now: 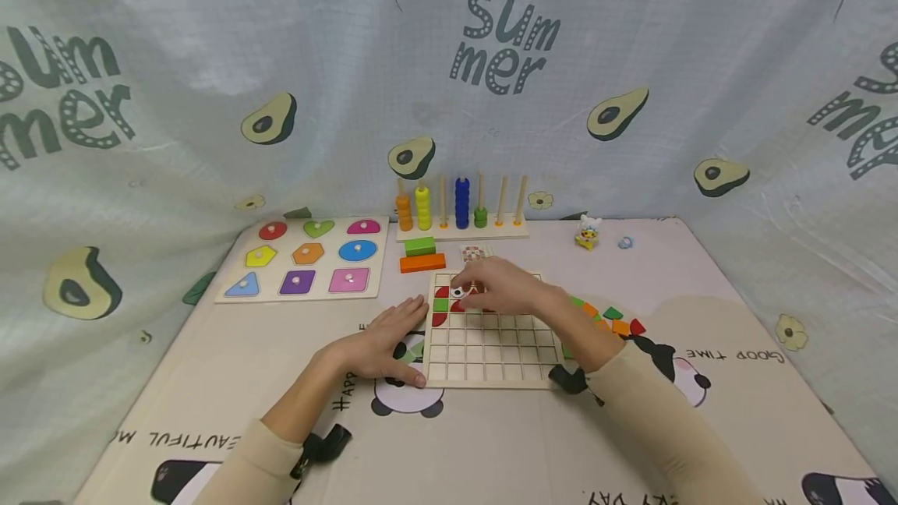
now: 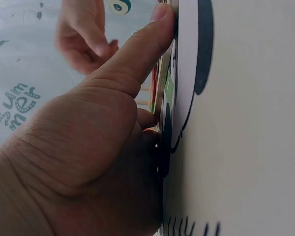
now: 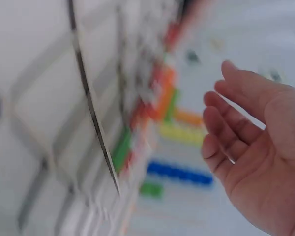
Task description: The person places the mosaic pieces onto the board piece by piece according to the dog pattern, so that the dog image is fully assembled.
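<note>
A wooden grid board (image 1: 484, 369) lies on the table, with red rounded pieces and a green square piece (image 1: 440, 305) in its upper left cells. My left hand (image 1: 382, 340) rests flat along the board's left edge, and in the left wrist view its thumb (image 2: 147, 46) touches that edge. Over the board's upper left part is my right hand (image 1: 501, 287). In the right wrist view the right hand (image 3: 260, 132) has loosely bent fingers apart from the thumb, and no piece shows between them. Part of the pieces lies hidden behind it in the head view.
Loose red, orange and green pieces (image 1: 620, 327) lie right of the board, partly behind the right forearm. Behind it are a green block (image 1: 419, 246), an orange block (image 1: 422, 263) and a peg stacker (image 1: 463, 232). A shape puzzle (image 1: 302, 259) lies left; a small figurine (image 1: 588, 232) stands back right.
</note>
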Demonstrator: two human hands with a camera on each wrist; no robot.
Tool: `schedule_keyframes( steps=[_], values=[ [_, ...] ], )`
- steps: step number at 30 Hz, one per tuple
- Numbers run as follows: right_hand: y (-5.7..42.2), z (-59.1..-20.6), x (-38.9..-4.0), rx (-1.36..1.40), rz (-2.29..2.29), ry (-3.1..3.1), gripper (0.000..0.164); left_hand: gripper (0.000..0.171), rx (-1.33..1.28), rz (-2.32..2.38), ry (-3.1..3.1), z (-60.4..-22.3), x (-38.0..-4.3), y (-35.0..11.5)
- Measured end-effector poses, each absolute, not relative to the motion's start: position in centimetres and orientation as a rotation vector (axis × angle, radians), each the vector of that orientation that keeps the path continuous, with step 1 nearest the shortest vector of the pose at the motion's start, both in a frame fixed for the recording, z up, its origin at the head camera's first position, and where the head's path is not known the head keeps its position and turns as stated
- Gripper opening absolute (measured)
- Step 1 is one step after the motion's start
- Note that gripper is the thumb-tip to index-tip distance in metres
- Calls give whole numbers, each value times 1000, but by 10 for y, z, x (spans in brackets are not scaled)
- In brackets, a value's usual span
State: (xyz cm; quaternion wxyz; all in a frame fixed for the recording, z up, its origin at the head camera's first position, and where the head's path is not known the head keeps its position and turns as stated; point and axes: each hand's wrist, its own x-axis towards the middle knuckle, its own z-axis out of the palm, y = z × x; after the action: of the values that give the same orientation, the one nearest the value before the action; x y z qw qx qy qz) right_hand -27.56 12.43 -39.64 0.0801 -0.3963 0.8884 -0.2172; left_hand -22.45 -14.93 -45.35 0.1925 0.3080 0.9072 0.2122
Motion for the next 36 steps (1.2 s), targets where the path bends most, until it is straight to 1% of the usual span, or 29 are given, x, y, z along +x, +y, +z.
schedule_keyframes(
  steps=[4, 7, 10, 13, 18, 22, 36],
  values=[
    [181, -381, -272, -1015, -847, 2679, 29, 119, 864, 589, 2548, -455, -225, -148],
    [221, -381, -269, -844, -898, 2661, 25, 119, 868, 596, 2547, -455, -225, -148],
    [249, -388, -267, -710, -865, 2592, 22, 119, 870, 596, 2544, -455, -225, -148],
    [265, -396, -267, -648, -827, 2507, 22, 118, 868, 601, 2543, -455, -224, -148],
    [274, -412, -270, -664, -798, 2472, 25, 118, 883, 595, 2549, -454, -225, -147],
    [270, -418, -273, -651, -755, 2511, 22, 118, 885, 592, 2547, -454, -225, -147],
    [265, -419, -273, -610, -760, 2519, 18, 117, 890, 587, 2554, -454, -225, -148]
  ],
)
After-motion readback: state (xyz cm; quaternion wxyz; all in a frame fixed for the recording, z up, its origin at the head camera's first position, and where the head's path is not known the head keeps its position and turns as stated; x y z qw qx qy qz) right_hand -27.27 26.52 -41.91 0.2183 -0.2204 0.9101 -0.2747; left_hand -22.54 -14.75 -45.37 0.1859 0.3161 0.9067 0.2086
